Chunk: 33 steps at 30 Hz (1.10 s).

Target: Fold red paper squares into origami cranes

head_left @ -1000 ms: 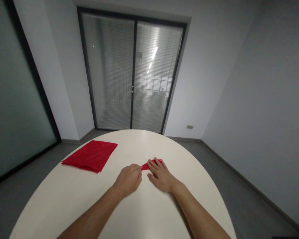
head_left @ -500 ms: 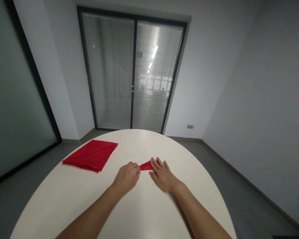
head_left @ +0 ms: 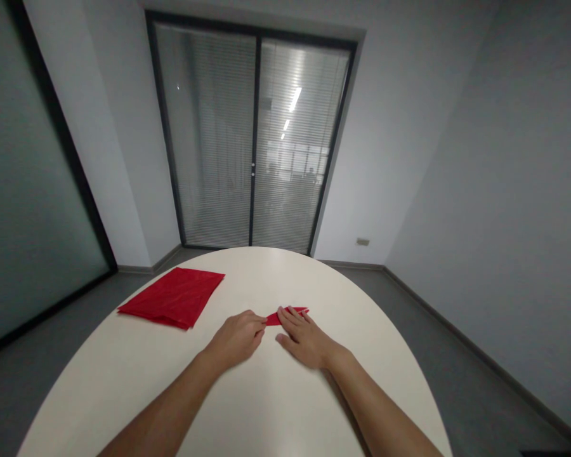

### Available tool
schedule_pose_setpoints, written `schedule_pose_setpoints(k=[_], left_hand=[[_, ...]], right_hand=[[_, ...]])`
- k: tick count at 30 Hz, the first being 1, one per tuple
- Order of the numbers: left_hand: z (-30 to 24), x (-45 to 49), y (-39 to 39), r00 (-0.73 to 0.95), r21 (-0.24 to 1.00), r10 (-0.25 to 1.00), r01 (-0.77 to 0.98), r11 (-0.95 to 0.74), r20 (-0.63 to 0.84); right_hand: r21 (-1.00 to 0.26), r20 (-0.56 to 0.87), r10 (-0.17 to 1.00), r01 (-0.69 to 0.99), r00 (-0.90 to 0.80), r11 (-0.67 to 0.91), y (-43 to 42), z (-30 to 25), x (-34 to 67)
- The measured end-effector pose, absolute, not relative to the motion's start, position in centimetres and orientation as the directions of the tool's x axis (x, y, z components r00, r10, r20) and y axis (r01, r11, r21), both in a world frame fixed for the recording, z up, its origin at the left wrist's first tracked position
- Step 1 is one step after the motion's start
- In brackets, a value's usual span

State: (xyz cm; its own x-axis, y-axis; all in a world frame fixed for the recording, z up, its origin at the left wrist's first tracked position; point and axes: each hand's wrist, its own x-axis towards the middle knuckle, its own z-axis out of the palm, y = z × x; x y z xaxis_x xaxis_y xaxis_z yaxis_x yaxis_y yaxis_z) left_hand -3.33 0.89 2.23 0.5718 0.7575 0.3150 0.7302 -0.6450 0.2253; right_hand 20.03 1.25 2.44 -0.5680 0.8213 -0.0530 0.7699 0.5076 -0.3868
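A small folded red piece (head_left: 272, 318) lies on the white round table (head_left: 266, 406), mostly hidden under my hands. My right hand (head_left: 302, 336) lies flat on it, fingers stretched out and pressing it down. My left hand (head_left: 238, 336) is curled, its fingertips pinching the piece's left tip. A red tip shows beyond my right fingers.
A stack of flat red sheets (head_left: 174, 296) lies at the table's far left. Beyond the table stand glass doors with blinds (head_left: 252, 139), grey walls and grey floor. The table's curved edge runs close on the right.
My right hand slid left over the red piece, uncovering its right tip. My left hand drew back slightly toward me and left, still at the piece's left tip.
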Motion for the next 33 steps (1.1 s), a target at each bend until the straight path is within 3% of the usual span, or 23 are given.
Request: schedule_pose_setpoints(k=[4, 16, 21, 25, 33], left_hand=[[2.5, -5.3, 1.4, 0.629, 0.255, 0.712, 0.666, -0.701, 0.313], [3.0, -5.9, 1.6, 0.471, 0.174, 0.821, 0.823, -0.541, 0.324], [2.1, -3.8, 1.4, 0.473, 0.165, 0.740, 0.779, -0.605, 0.479], [1.2, -2.5, 0.9, 0.572, 0.178, 0.716, 0.718, -0.673, 0.401], [1.7, -2.4, 0.7, 0.510, 0.181, 0.788, 0.788, -0.589, 0.346]], right_hand=[[-0.386, -0.067, 0.842, 0.792, -0.536, 0.473, 1.3, 2.6, 20.4], [-0.347, -0.093, 0.896, 0.858, -0.433, 0.378, 1.5, 2.6, 21.1], [-0.284, 0.025, 0.896, 0.857, -0.442, 0.431, 1.3, 2.5, 20.6], [-0.248, 0.142, 0.858, 0.821, -0.493, 0.513, 1.5, 2.4, 20.2], [-0.285, 0.288, 0.799, 0.750, -0.527, 0.597, 2.1, 2.5, 20.5]])
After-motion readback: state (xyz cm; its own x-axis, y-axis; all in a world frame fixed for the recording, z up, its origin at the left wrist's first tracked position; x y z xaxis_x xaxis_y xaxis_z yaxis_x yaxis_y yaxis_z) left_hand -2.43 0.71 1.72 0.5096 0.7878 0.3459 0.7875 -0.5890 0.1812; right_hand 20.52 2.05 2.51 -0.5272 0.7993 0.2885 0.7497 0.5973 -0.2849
